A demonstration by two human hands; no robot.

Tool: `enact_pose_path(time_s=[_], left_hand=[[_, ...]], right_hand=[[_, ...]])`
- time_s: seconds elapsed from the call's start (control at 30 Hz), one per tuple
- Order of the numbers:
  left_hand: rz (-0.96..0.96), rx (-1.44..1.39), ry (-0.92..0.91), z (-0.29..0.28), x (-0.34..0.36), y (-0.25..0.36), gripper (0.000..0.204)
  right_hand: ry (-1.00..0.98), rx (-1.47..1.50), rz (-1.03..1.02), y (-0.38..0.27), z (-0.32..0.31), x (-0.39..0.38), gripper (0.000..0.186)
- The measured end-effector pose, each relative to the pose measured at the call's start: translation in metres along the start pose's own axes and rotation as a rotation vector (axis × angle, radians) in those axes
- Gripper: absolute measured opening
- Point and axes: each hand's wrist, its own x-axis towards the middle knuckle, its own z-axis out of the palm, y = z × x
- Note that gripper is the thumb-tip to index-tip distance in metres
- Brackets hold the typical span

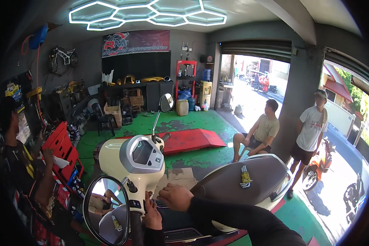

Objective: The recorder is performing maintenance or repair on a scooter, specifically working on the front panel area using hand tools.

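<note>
A cream scooter stands before me, with its handlebar cover and dash display to the left. My right hand is closed around a thin metal tool, whose kind is too small to tell. The tool points left at the rear side of the handlebar cover, below the switches. Close by the tool's tip, my left hand is held up against the cover with its fingers bent; what they grip is hidden. A folding hex key set with a yellow holder lies on the brown seat.
A round mirror juts out at the near left; another mirror rises beyond the dash. A person stands left beside a red tool rack. Two people are at the right, one sitting, one standing. Behind lies a red ramp.
</note>
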Motion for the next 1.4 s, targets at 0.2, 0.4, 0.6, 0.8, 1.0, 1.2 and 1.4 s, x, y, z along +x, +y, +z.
enact_pose_path(time_s=[0.2,0.4,0.6,0.8,1.0,1.2,1.4], left_hand=[[0.001,0.021,0.005,0.002,-0.003,0.0,0.022],[0.051,-0.018,0.058,0.006,-0.008,-0.006,0.021],[0.042,0.021,0.184,0.009,-0.009,-0.015,0.022],[0.091,0.004,0.159,0.021,-0.018,-0.009,0.021],[0.11,0.02,0.183,0.036,-0.026,-0.007,0.02],[0.142,0.029,0.167,0.029,-0.02,-0.014,0.018],[0.098,0.039,0.202,0.033,-0.023,-0.009,0.018]], right_hand=[[-0.444,1.741,0.649,0.014,0.012,-0.001,0.022],[-0.208,0.519,0.19,-0.006,-0.01,-0.001,0.025],[-0.036,-0.007,-0.026,0.018,0.002,0.009,0.023],[-0.292,0.72,0.538,0.007,-0.008,0.007,0.028],[0.174,-0.055,-0.143,0.009,-0.007,0.006,0.036],[-0.411,1.253,0.667,0.021,-0.007,0.007,0.032],[-0.367,1.065,0.487,0.017,-0.005,0.008,0.035]])
